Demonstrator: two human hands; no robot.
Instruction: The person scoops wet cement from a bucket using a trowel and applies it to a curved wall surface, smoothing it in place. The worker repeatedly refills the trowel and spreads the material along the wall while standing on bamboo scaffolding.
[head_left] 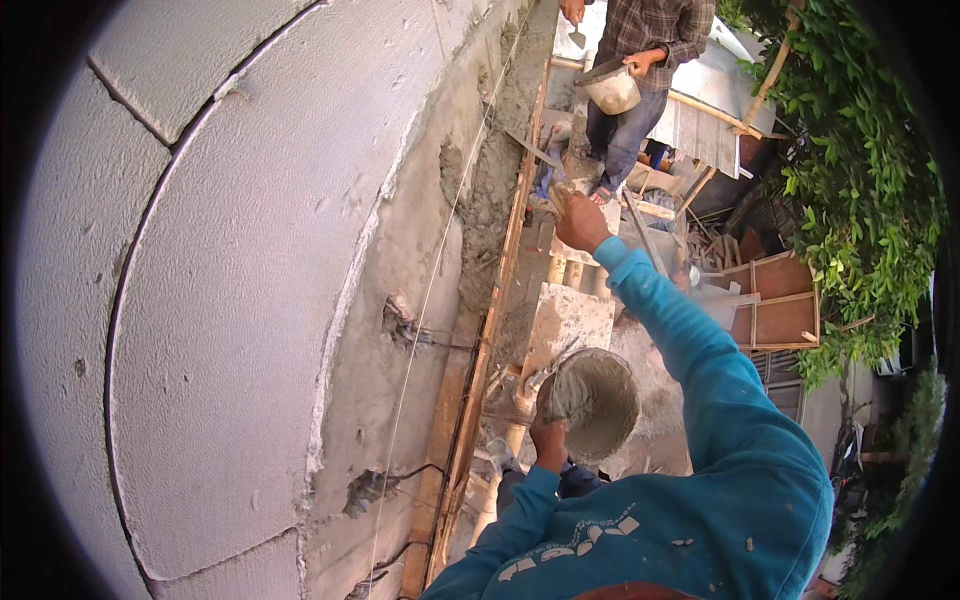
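Beyond the right grip (pixel 583 222), which is curled round the trowel (pixel 535 151), the blade points toward the wet mortar (pixel 490 215); contact is unclear. A wide sweep leftward could snag the string (pixel 430 290) running left of that grip. To the right of the left grip (pixel 548 440), which clasps its rim at one side, is the bucket (pixel 622 415); whether anything supports it underneath cannot be told, so its lopsided weight could tip it and spill the mix (pixel 575 392).
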